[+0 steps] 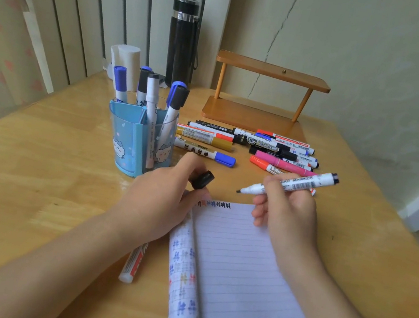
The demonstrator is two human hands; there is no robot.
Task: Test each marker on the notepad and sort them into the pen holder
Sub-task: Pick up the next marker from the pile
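view: head camera, looking down at a wooden table (36, 157).
right hand (288, 208): middle right of the frame. its fingers are curled round a marker (290, 184), held the way you hold a pen to write.
marker: white, with its cap off. the dark tip points left and sits just above the top edge of the notepad (239, 274). it does not seem to touch the paper yet.
left hand (166, 196): middle of the frame. its fingers pinch a black cap (202, 179). the hand lies at the notepad's top left corner, likely to stop the paper from sliding.
cap: likely kept in the hand so it can go back on fast.
notepad: lower middle, open on a lined page. a row of small colour marks runs along the top edge, so tests go there in a line. the next free spot is to their right.
pen holder (125, 139): blue, left of centre, just behind the left hand. markers stand in it with caps up, blue and black. these look like the done ones.
pile (246, 145): upper middle, many markers lying flat, close to both hands. they are likely waiting for their turn.
stray marker (132, 265): lower left of the notepad, partly under the left arm. why it lies apart, i cannot tell.
step: about to try this marker on the page.
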